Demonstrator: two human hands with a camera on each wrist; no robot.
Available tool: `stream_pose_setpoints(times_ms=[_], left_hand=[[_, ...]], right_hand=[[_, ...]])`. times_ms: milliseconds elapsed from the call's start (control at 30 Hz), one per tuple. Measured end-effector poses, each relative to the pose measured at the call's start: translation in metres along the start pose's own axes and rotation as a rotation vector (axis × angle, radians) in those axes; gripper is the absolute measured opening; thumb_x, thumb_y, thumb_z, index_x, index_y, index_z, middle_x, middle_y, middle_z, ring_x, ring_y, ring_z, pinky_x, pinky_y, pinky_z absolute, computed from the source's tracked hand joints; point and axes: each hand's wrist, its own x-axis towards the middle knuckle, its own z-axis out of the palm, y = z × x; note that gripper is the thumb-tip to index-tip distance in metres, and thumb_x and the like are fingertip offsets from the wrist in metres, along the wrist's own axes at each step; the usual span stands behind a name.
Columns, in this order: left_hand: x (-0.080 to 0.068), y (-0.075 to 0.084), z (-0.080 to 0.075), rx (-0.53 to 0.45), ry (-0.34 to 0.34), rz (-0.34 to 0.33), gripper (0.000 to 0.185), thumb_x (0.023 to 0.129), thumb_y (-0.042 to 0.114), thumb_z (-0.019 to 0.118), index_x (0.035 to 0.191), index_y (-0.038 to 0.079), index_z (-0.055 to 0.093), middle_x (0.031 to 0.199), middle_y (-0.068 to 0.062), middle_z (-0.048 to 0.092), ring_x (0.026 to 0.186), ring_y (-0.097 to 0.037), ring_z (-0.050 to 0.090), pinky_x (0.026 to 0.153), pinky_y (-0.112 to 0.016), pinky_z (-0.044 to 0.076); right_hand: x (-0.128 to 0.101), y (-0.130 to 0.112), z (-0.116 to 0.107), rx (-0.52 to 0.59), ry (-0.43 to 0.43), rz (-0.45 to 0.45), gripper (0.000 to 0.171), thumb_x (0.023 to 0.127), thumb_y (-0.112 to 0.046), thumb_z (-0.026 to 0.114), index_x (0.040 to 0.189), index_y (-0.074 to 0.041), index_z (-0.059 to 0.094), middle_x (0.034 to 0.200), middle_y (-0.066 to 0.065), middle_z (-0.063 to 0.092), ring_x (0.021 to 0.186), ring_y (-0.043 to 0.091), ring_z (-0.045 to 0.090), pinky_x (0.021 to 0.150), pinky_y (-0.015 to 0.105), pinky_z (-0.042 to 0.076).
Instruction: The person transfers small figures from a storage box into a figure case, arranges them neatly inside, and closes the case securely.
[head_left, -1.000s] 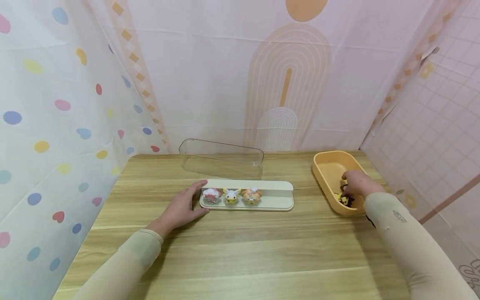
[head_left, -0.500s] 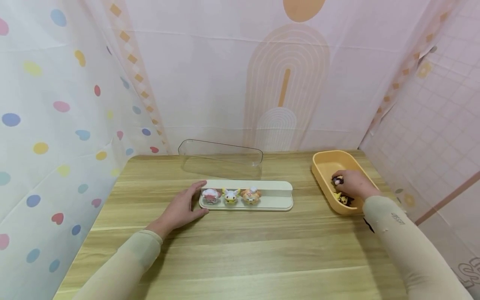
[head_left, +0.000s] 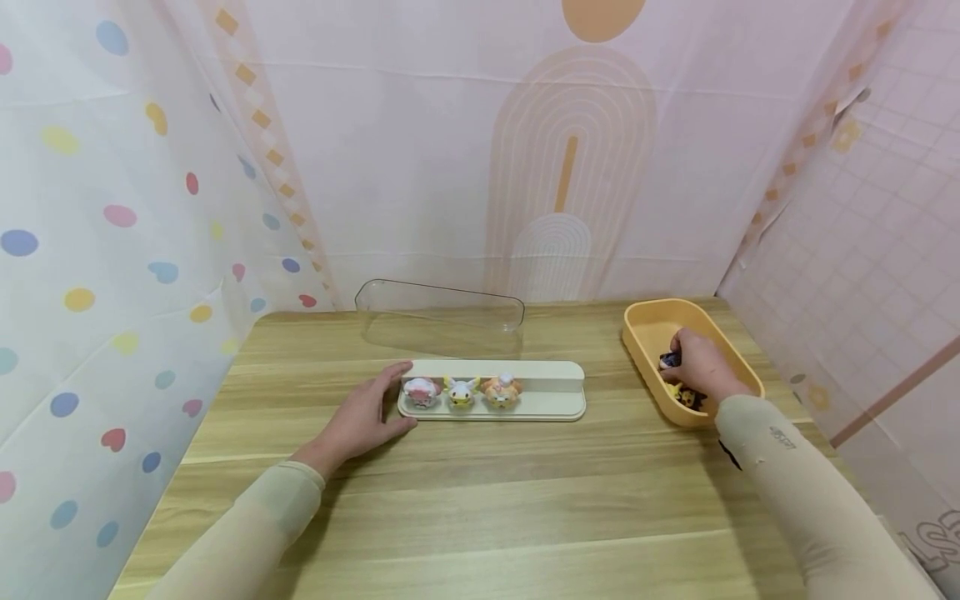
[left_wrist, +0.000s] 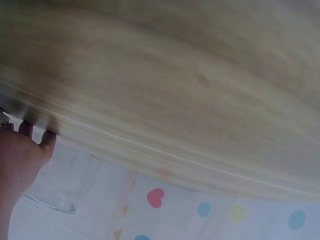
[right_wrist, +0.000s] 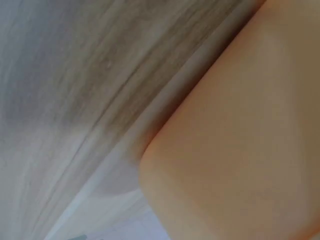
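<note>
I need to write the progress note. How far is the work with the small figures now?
Done: three figures stand at the left of the white tray. In hand: the right hand grips a dark figure inside the orange bin; the left hand steadies the tray. Left: more figures in the bin; clear cover lies behind.

This looks like a small staged booth, not a real home: pastel curtains with dots and arches hang on three sides around a wooden table with little toys.
</note>
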Motion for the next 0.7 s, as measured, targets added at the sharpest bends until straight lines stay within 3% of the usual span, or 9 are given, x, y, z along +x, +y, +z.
stream_pose_setpoints(times_ms=[167, 267, 433, 700], left_hand=[[0.000, 0.001, 0.000, -0.010, 0.002, 0.007, 0.093, 0.090, 0.029, 0.089, 0.165, 0.020, 0.034, 0.150, -0.019, 0.064, 0.138, -0.046, 0.060, 0.116, -0.066, 0.046], [0.000, 0.001, 0.001, -0.013, -0.004, 0.003, 0.094, 0.090, 0.029, 0.089, 0.165, 0.020, 0.033, 0.150, -0.019, 0.064, 0.138, -0.046, 0.059, 0.115, -0.067, 0.046], [0.000, -0.001, 0.001, -0.005, -0.004, -0.008, 0.094, 0.090, 0.031, 0.089, 0.165, 0.021, 0.033, 0.151, -0.019, 0.064, 0.138, -0.046, 0.059, 0.115, -0.067, 0.046], [0.000, -0.001, 0.000, -0.006, -0.003, 0.000, 0.094, 0.090, 0.030, 0.088, 0.165, 0.021, 0.033, 0.151, -0.019, 0.064, 0.138, -0.046, 0.059, 0.115, -0.067, 0.045]], right_hand=[[-0.005, 0.001, -0.003, 0.033, 0.002, -0.019, 0.045, 0.086, -0.016, 0.089, 0.106, 0.004, 0.053, 0.097, 0.021, 0.060, 0.088, 0.033, 0.059, 0.081, 0.048, 0.053], [-0.009, 0.002, -0.004, 0.037, -0.009, 0.022, 0.049, 0.090, -0.025, 0.085, 0.113, 0.006, 0.055, 0.105, 0.024, 0.063, 0.092, 0.034, 0.060, 0.085, 0.050, 0.054], [-0.015, 0.000, -0.004, -0.058, 0.012, 0.070, 0.061, 0.094, -0.043, 0.077, 0.121, 0.009, 0.060, 0.117, 0.031, 0.068, 0.099, 0.040, 0.067, 0.091, 0.057, 0.056], [-0.017, -0.010, 0.003, -0.183, 0.106, 0.076, 0.053, 0.095, -0.042, 0.075, 0.115, 0.006, 0.069, 0.116, 0.031, 0.068, 0.108, 0.051, 0.063, 0.094, 0.066, 0.049]])
